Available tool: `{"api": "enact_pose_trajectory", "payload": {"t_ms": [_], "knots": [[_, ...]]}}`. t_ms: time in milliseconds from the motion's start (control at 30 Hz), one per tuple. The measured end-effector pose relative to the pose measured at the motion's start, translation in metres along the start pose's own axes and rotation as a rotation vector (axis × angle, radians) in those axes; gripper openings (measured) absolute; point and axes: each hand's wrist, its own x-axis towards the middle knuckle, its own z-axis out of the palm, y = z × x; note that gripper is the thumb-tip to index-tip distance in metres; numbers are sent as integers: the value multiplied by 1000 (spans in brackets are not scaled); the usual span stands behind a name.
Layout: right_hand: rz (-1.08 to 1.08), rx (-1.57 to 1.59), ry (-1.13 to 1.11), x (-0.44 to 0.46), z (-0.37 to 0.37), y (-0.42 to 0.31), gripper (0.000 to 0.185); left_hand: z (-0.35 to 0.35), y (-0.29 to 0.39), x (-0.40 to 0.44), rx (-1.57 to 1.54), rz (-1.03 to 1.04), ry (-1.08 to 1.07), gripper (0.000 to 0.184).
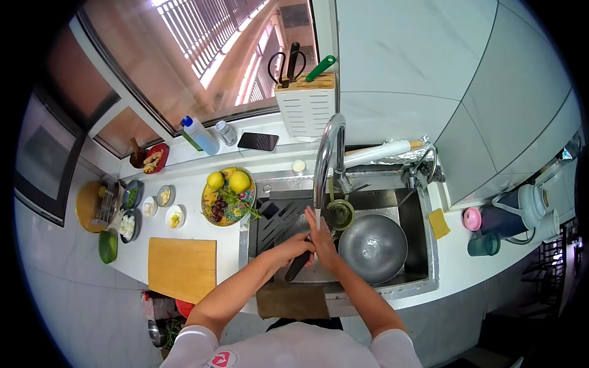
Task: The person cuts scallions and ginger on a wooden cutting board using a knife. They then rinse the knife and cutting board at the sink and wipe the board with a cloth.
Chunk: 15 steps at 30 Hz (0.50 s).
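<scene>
My left hand (296,246) is closed around what looks like a knife with a black handle (298,267); the handle's end points down toward me, and the blade is mostly hidden. Pressed close beside it, my right hand (322,239) has its fingers stretched out flat, pointing up beneath the spout of the chrome faucet (321,159). Both hands are over the steel sink (423,270). Right of them, a large metal wok (373,248) sits in the basin with a little water in it. Behind the hands is a small green strainer-like vessel (338,216).
Left of the sink lie a wooden cutting board (182,267), a patterned plate (208,191) of fruit and several small bowls (175,216). A knife block (305,110) and a phone (258,141) stand and lie on the sill. A yellow sponge cloth (438,224) is at right.
</scene>
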Motion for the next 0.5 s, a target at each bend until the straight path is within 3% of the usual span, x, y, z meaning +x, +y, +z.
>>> {"api": "enact_pose_trajectory", "payload": {"t_ms": [100,200,233,267,333,367,400,433,500], "knots": [[102,-17,-51,9,-4,1,56,-6,1,-6,-63,5,16,21],[146,-82,97,7,14,72,53,-11,-8,-14,-33,-50,26,22],[167,-246,95,1,19,101,52,-9,-7,-20,-32,-55,27,22],[172,-243,99,-4,13,111,52,-6,-3,-28,3,-78,1,31],[590,112,194,-13,-2,123,48,-7,-5,-27,42,-104,-31,39],[594,110,195,-19,-9,126,48,-12,-14,-17,83,-83,-70,50],[745,65,217,-24,-17,123,47,-15,-21,-12,120,-59,-107,62],[894,18,235,-27,-25,117,47,-9,-23,-14,113,-57,-107,62],[837,91,292,-38,-36,103,47,4,-24,-20,1251,382,237,80]]}}
